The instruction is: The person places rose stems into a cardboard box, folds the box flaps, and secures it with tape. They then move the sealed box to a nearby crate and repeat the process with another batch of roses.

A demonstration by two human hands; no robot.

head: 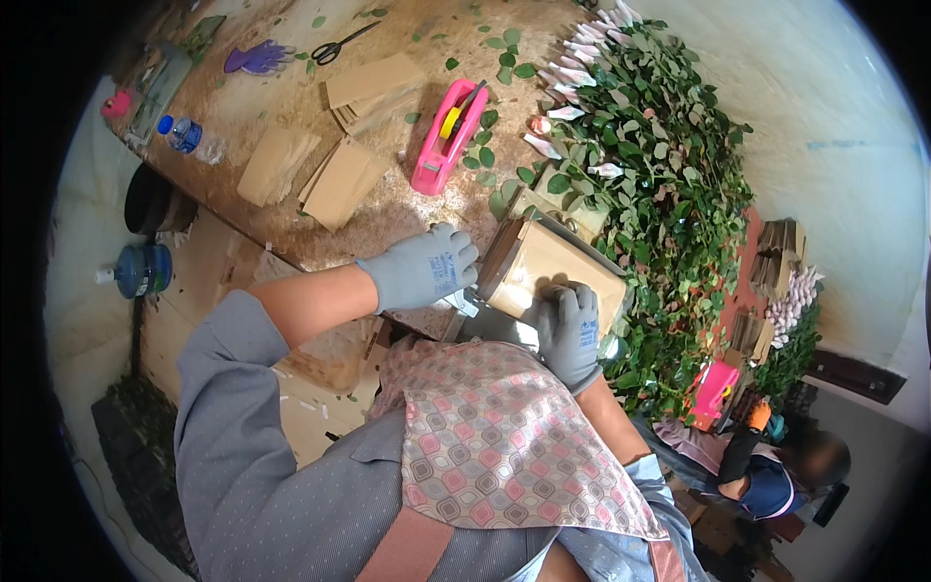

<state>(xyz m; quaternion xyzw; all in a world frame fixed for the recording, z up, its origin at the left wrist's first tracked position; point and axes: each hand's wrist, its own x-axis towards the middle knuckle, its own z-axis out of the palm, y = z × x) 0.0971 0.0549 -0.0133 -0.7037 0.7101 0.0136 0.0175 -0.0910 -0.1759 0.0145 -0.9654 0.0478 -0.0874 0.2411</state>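
Observation:
My left hand (429,269), in a grey coated glove, is at the left side of a metal frame (607,258). Its fingers are curled close to a silver metal latch (462,303); whether they grip it is hidden. Inside the frame lies a stack of brown cardboard sheets (522,280). My right hand (571,331), gloved alike, has bent fingertips on the top sheet near its front edge. I cannot tell whether they pinch it. Just beyond the frame, rose stems (647,174) with wrapped heads lie heaped.
A pink tape dispenser (445,142), cardboard pieces (343,182), scissors (329,52), a purple glove (260,58) and a water bottle (190,138) lie on the worktable (385,156). Another person (764,473) sits at right by a second pink dispenser (714,389).

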